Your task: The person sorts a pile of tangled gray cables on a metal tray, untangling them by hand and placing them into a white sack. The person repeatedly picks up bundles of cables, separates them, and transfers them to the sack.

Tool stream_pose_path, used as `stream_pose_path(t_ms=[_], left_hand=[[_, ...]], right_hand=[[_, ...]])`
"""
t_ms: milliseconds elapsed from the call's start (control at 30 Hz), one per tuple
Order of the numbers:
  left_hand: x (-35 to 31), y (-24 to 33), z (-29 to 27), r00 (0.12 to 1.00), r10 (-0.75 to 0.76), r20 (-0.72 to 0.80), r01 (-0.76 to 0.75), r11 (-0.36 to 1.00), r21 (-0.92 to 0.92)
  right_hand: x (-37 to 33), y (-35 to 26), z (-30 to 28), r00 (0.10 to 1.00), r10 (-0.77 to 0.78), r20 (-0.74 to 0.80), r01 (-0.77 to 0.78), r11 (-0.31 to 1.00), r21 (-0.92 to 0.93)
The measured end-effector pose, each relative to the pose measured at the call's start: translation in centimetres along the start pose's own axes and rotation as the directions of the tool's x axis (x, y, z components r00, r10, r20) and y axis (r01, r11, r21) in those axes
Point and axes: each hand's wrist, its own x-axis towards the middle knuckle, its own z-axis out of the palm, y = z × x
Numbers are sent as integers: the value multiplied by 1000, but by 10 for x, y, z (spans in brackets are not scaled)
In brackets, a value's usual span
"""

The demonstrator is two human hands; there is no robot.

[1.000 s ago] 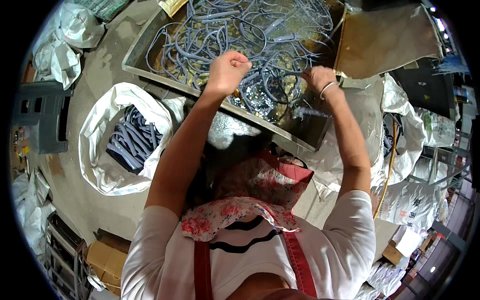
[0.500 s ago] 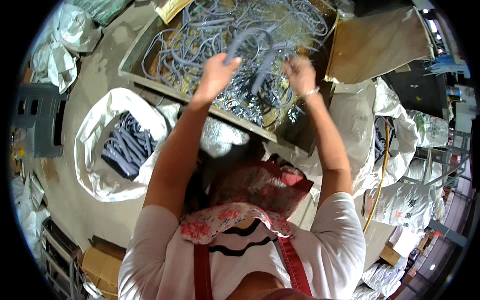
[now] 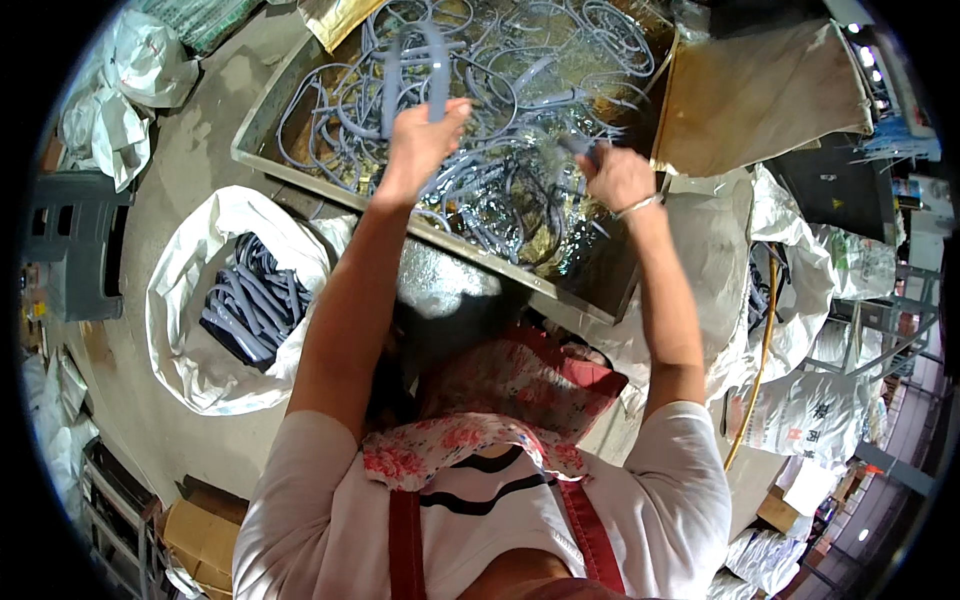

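A shallow metal tray (image 3: 243, 140) of water lies ahead of me, filled with tangled grey plastic strips (image 3: 350, 110), some coiled in loops. Over its left part, my left hand (image 3: 421, 150) is closed round a grey strip (image 3: 438, 70) that rises from the fist in a bend, blurred at the far end. At the right side of the water, my right hand (image 3: 622, 180) has its fingers curled round a short dark grey piece (image 3: 577, 147), smeared by motion; its full shape is hidden. A bracelet is on the right wrist.
To the left, an open white sack (image 3: 170, 330) holds a pile of grey strips (image 3: 260, 300). Another white sack (image 3: 805, 290) stands at the right with a thin yellow pole (image 3: 768, 340) against it. A brown board (image 3: 760, 100) adjoins the tray's right edge.
My left hand has lifted its strip farther away over the tray. The right hand has moved right and slightly nearer, and a dark grey piece now shows at its fingers.
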Motion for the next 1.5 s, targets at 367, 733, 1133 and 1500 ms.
stream_pose_path(t_ms=[367, 733, 1133, 1500], left_hand=[[-6, -18, 22, 899, 137, 416, -202, 972, 116], [10, -12, -9, 980, -61, 187, 110, 958, -266], [1, 25, -8, 904, 265, -335, -205, 957, 203], [0, 5, -5, 998, 47, 50, -64, 904, 423]], right_hand=[[23, -14, -78, 976, -214, 42, 128, 716, 687], [21, 25, 108, 818, -124, 562, -185, 869, 460], [39, -7, 33, 916, -348, 202, 339, 938, 80], [61, -2, 4, 897, 154, -414, 232, 633, 739]])
